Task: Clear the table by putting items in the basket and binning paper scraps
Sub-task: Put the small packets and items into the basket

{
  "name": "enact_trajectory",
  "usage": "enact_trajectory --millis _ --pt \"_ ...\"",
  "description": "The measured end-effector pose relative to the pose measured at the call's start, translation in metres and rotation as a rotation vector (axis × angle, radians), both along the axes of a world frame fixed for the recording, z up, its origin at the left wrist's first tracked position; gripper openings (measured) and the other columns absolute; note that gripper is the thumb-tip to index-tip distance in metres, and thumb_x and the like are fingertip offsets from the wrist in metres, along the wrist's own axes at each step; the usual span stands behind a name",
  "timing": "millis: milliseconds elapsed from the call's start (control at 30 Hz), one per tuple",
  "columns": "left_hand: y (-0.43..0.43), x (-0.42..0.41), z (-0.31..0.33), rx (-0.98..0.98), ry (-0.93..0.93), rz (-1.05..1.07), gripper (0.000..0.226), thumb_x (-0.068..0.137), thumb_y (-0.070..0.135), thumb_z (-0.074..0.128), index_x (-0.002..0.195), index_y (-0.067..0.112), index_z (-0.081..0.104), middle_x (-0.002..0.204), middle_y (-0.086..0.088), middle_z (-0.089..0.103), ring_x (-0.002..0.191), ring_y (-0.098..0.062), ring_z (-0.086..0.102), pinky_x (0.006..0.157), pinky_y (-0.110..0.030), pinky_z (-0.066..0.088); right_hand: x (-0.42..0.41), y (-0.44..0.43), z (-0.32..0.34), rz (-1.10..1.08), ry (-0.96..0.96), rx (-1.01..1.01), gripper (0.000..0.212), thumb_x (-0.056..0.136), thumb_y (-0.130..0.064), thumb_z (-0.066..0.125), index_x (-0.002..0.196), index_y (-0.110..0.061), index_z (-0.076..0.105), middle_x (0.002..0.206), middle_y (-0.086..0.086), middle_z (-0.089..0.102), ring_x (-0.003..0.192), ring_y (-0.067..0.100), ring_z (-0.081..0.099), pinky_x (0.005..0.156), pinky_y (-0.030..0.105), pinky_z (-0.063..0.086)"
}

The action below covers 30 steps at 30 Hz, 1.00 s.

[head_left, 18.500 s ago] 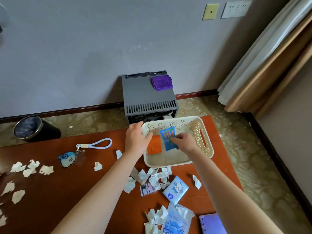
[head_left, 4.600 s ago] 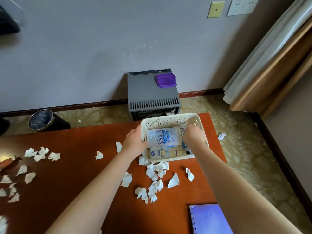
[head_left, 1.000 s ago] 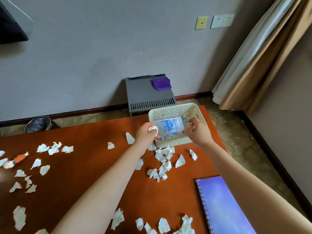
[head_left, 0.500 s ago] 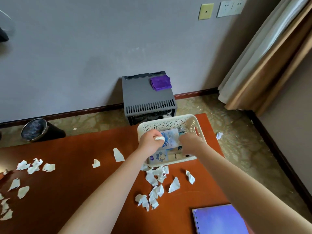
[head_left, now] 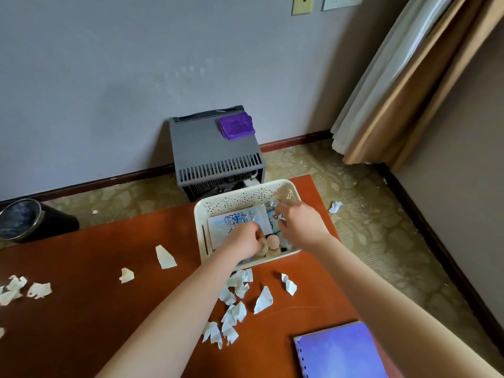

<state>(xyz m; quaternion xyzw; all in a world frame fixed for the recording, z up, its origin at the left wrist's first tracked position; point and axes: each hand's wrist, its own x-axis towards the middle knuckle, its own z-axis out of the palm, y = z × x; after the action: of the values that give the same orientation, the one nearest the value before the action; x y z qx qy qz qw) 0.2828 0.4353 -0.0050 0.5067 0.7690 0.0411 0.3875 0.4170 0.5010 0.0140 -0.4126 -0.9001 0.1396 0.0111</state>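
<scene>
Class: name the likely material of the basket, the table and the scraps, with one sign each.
Basket: probably cream plastic, matt; moulded lace-like holes. Table: red-brown wood or veneer, smooth, faint sheen. Scraps: thin white paper; torn, crumpled edges.

Cream lace-patterned basket (head_left: 240,195), reddish-brown table (head_left: 81,309), white scraps (head_left: 263,300), purple notebook (head_left: 343,353), seemingly blue-printed packet (head_left: 234,221).

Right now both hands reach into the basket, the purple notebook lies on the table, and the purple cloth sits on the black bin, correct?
Not quite: the head view shows the purple cloth on the grey box by the wall, not on the black bin. The left hand and right hand do reach into the basket, and the purple notebook lies on the table.
</scene>
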Motion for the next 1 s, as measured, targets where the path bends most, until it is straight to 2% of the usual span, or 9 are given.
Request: enact_trajectory --millis 100,200,300,400,500,600,667,1000 --pt "0.000 0.001 -0.001 0.002 0.123 -0.084 0.018 0.086 0.015 0.056 0.102 0.013 0.065 0.101 -0.006 0.064 0.090 -0.022 0.061 0.078 -0.032 0.053 -0.002 -0.005 -0.002 0.001 0.026 0.022 0.022 0.085 -0.010 0.047 0.102 -0.007 0.059 0.093 0.009 0.061 0.075 0.028 0.058 0.056 0.029 0.042" --pt "0.000 0.001 0.000 0.089 0.330 -0.227 0.023 0.085 0.016 0.057 0.106 0.011 0.065 0.108 -0.007 0.058 0.104 -0.025 0.053 0.089 -0.035 0.049 -0.005 -0.006 -0.001 -0.012 0.027 0.018 0.020 0.085 -0.011 0.047 0.101 -0.009 0.060 0.093 0.007 0.062 0.077 0.025 0.058 0.057 0.027 0.040" --pt "-0.003 -0.001 0.003 0.128 0.410 -0.270 0.027 0.086 0.017 0.058 0.112 0.011 0.062 0.112 -0.008 0.055 0.108 -0.026 0.051 0.089 -0.035 0.046 -0.007 -0.006 0.002 -0.043 0.029 -0.019 0.019 0.085 -0.012 0.047 0.099 -0.010 0.059 0.094 0.006 0.061 0.074 0.024 0.056 0.053 0.027 0.039" --pt "-0.011 -0.010 0.015 0.166 0.375 -0.209 0.027 0.088 0.024 0.056 0.111 0.010 0.061 0.111 -0.007 0.057 0.104 -0.025 0.052 0.084 -0.034 0.047 -0.006 -0.009 0.010 -0.053 0.031 -0.057 0.017 0.087 -0.012 0.047 0.098 -0.009 0.058 0.092 0.005 0.059 0.069 0.021 0.050 0.051 0.025 0.038" --pt "-0.025 -0.025 0.033 0.241 0.381 -0.153 0.029 0.090 0.027 0.053 0.114 0.011 0.061 0.114 -0.005 0.059 0.107 -0.023 0.052 0.088 -0.037 0.049 -0.007 -0.015 0.021 -0.045 0.024 -0.084 0.021 0.088 -0.014 0.048 0.106 -0.010 0.058 0.095 0.004 0.059 0.069 0.020 0.050 0.052 0.024 0.039" --pt "-0.044 -0.040 0.057 0.315 0.415 -0.092 0.034 0.092 0.027 0.050 0.123 0.015 0.057 0.126 -0.003 0.057 0.117 -0.021 0.048 0.096 -0.036 0.045 -0.015 -0.028 0.035 -0.015 0.026 -0.088 0.025 0.090 -0.016 0.050 0.113 -0.010 0.057 0.105 0.006 0.062 0.074 0.021 0.058 0.059 0.030 0.051" --pt "-0.059 -0.049 0.073 0.349 0.427 -0.041 0.037 0.092 0.026 0.050 0.127 0.016 0.054 0.132 -0.002 0.054 0.121 -0.022 0.046 0.098 -0.036 0.042 -0.023 -0.039 0.046 0.010 0.021 -0.071 0.026 0.090 -0.017 0.051 0.115 -0.011 0.056 0.108 0.006 0.062 0.079 0.021 0.060 0.065 0.032 0.055" --pt "-0.175 -0.115 0.119 0.415 0.475 0.231 0.035 0.093 0.028 0.052 0.126 0.017 0.054 0.136 -0.002 0.050 0.124 -0.021 0.047 0.097 -0.032 0.044 -0.102 -0.123 0.087 0.175 0.060 -0.013 0.028 0.089 -0.020 0.051 0.114 -0.011 0.057 0.113 0.011 0.060 0.099 0.028 0.058 0.080 0.035 0.050"
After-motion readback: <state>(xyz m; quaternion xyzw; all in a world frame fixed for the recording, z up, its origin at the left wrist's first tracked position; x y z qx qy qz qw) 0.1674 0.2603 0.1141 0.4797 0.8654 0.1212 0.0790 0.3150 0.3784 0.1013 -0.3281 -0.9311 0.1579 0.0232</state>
